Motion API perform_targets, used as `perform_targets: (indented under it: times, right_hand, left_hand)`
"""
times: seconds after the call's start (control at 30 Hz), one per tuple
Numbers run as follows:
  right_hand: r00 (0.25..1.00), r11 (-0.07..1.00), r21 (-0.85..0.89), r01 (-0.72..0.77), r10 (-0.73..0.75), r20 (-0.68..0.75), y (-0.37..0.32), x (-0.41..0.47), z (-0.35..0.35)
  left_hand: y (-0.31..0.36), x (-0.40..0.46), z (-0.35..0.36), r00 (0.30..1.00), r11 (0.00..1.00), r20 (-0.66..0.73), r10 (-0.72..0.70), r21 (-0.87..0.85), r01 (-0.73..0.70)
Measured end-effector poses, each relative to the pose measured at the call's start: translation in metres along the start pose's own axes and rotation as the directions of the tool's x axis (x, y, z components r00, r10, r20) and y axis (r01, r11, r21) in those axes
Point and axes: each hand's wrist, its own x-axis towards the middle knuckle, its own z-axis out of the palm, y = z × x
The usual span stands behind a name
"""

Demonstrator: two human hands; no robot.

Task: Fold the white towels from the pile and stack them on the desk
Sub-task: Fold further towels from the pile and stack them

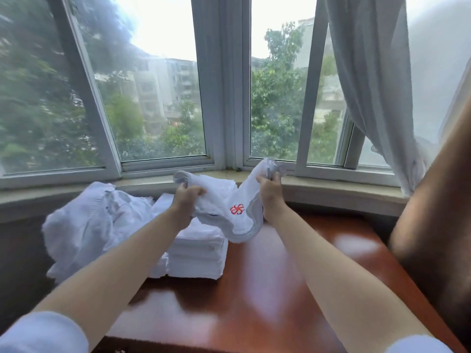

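Hanging between both fingers (267,178): towel (226,207)

Both arms extended forward, forearms bare, short white sleeves at frame bottom | left hand (185,200) raised, fingers curled, cloth gripped at its left end | right hand (270,192) raised slightly higher, fingers curled, cloth gripped at its right end | hands held apart at similar depth

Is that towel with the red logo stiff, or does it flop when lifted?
Probably floppy: the towel sags between the left hand and right hand. Likely light, since its corners alone carry it. Probably not slippery; it looks nubbly.
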Motion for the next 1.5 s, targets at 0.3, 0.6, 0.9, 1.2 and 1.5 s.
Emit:
perform_targets:
  times: [0.3, 0.6, 0.9, 1.2, 1.5]
  right_hand:
    - [0.957, 0.997, -0.056, -0.044, 0.058, 0.285, 0.042, 0.035, 0.143]
    - [0.911, 0.988, -0.122, -0.096, 0.137, 0.389, 0.098, 0.090, 0.297]
    - [0.928, 0.886, -0.430, -0.174, 0.294, 0.230, 0.169, 0.199, 0.352]
    - [0.821, 0.173, -0.982, 0.077, 0.547, 0.161, 0.258, 0.151, 0.336]
    - [0.601, 0.210, -0.969, 0.133, 0.760, 0.247, 0.252, 0.069, 0.305]
  left_hand:
    - [0.003, 0.068, -0.122, 0.971, 0.993, -0.233, -0.052, 0.086, 0.074]
    - [0.022, 0.160, -0.222, 0.952, 0.948, 0.120, -0.282, 0.189, 0.257]
    - [-0.012, 0.248, -0.258, 0.792, 0.802, 0.161, -0.589, 0.234, 0.550]
    - [-0.088, 0.260, -0.256, 0.748, 0.727, -0.047, -0.662, 0.207, 0.655]
    - [-0.078, 0.258, -0.248, 0.794, 0.789, -0.033, -0.607, -0.135, 0.599]
